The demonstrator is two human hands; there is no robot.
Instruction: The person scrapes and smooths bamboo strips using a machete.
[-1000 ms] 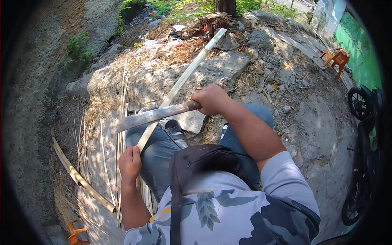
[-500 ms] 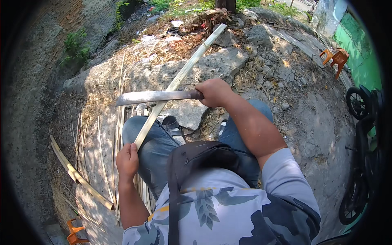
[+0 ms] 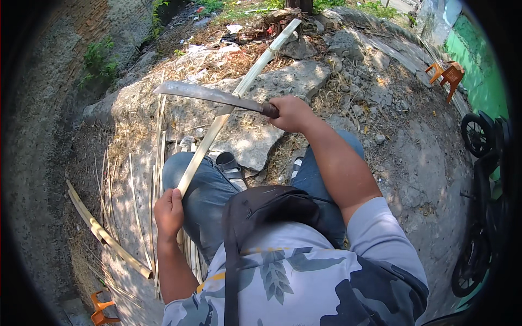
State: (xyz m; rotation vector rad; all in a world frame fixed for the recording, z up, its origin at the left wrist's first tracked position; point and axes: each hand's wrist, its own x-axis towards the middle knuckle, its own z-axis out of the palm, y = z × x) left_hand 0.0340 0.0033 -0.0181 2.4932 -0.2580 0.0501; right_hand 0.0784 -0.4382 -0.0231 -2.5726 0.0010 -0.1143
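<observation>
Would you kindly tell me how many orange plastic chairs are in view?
2: one chair at upper right by the green wall, another chair at lower left, partly cut off.

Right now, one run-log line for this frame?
left hand: grips bamboo strip | right hand: grips machete | blade: crosses strip | ground: cut slivers

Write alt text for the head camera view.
Seated outdoors on rocky ground, a person grips a long bamboo strip near its lower end with the left hand, while the right hand holds a machete across it. Thin bamboo slivers lie at the left.
</observation>
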